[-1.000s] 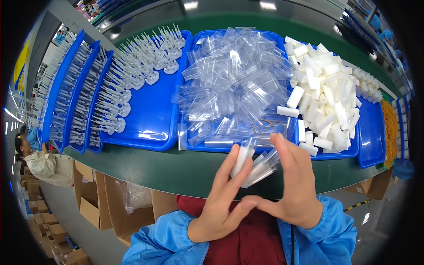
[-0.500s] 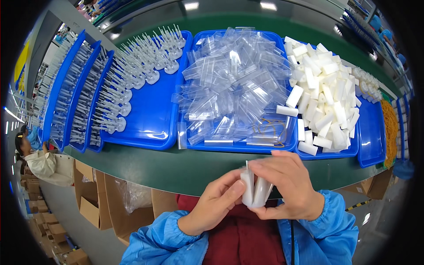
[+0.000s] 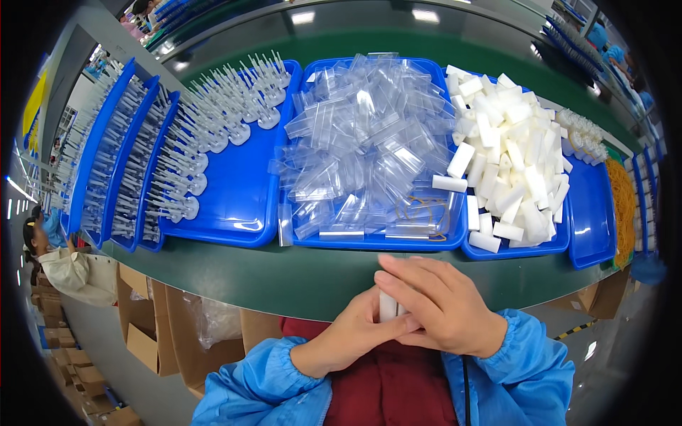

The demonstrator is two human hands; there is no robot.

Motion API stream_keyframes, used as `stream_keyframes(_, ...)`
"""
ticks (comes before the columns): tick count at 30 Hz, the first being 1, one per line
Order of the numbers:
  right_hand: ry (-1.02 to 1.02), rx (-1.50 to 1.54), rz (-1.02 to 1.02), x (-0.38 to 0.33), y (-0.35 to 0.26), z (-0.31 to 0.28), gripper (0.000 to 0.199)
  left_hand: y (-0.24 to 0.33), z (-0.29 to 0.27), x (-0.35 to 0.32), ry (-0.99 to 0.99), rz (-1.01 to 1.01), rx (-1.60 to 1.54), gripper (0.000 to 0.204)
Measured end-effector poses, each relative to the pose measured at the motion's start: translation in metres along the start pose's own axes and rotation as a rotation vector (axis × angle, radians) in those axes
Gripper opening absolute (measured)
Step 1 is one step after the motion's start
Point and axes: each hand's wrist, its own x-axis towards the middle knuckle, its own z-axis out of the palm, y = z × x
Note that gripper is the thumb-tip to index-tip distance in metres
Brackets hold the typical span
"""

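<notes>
Right hand (image 3: pixel 446 307) and left hand (image 3: pixel 353 323) are together gripping white blocks (image 3: pixel 387 307); probably light, slightly soft, not fragile; long sides are offering best hold.

Narrow white pieces (image 3: pixel 387 307), plain and smooth-looking, stand roughly upright and close together, a thin dark seam between them, cupped between the left grip (image 3: pixel 348 326) and right grip (image 3: pixel 444 302) by the counter's (image 3: pixel 284 277) near edge. Mostly covered, their full shape and number cannot be told.
</notes>
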Motion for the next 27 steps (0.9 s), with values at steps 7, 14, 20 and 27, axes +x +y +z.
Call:
stream_keyframes(7, -0.039, 0.036, -0.033, -0.002, 0.001, 0.003, 0.066, -0.003, 0.004, -0.001, -0.008, -0.047, -0.116, 0.034)
stream_keyframes(14, 0.015, -0.245, 0.182, 0.009, 0.027, -0.035, 0.037, 0.007, -0.004, -0.002, 0.353, 0.242, 0.504, 0.023)
stream_keyframes(20, -0.033, -0.357, 0.269, 0.013, 0.037, -0.036, 0.018, 0.010, -0.006, 0.004, 0.397, 0.315, 0.568, 0.035)
stream_keyframes(27, -0.118, -0.176, 0.398, 0.018, 0.041, -0.041, 0.017, 0.014, -0.007, 0.003, 0.376, 0.313, 0.542, 0.038)
